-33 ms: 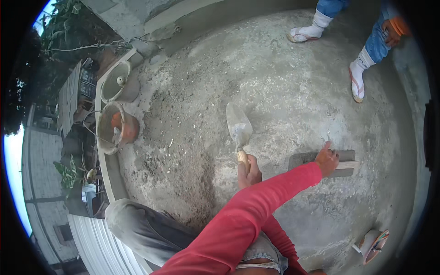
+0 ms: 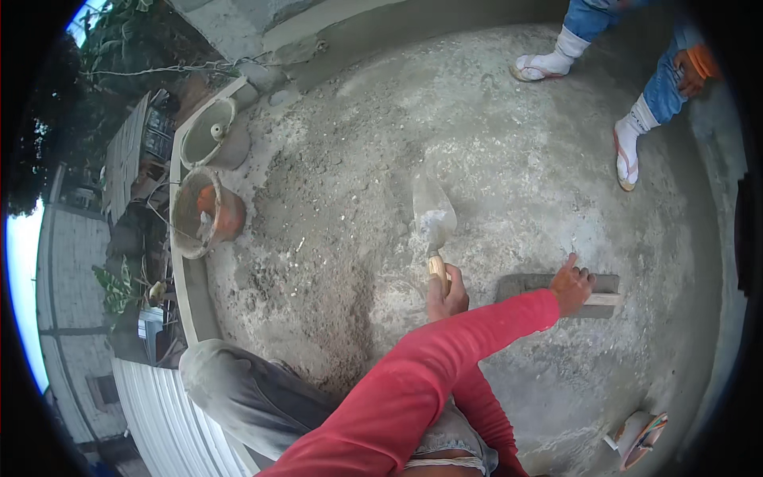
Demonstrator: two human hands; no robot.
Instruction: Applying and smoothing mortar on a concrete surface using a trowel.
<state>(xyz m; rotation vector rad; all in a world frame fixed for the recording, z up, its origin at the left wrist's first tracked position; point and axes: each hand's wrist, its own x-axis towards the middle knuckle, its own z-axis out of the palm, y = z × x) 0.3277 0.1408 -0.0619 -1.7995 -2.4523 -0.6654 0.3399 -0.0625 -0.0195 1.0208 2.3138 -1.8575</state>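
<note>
My forearms cross in red sleeves, the left one over the right. My left hand [image 2: 571,288] is at the right, closed over the handle of a plastering float [image 2: 520,285] that lies flat on the rough grey floor; one finger points out past the float's far edge. Nearer the middle, my right hand [image 2: 451,296] grips the wooden handle of a pointed trowel [image 2: 435,215]. Its blade points away from me, with a pale smear of mortar near the neck. Whether the blade touches the floor, I cannot tell.
Two buckets [image 2: 230,219] stand along the low ledge [image 2: 191,298] at the left, beside loose crumbly mortar [image 2: 306,215]. A person in white socks and sandals [image 2: 628,151] stands far right. A pipe stub with coloured wires [image 2: 640,441] rises near right. Corrugated metal sheeting [image 2: 163,405] lies beyond the ledge.
The trowel in my right hand has shifted a little to the right. The float under my left hand has moved slightly left and nearer. The whole view has also turned slightly.
</note>
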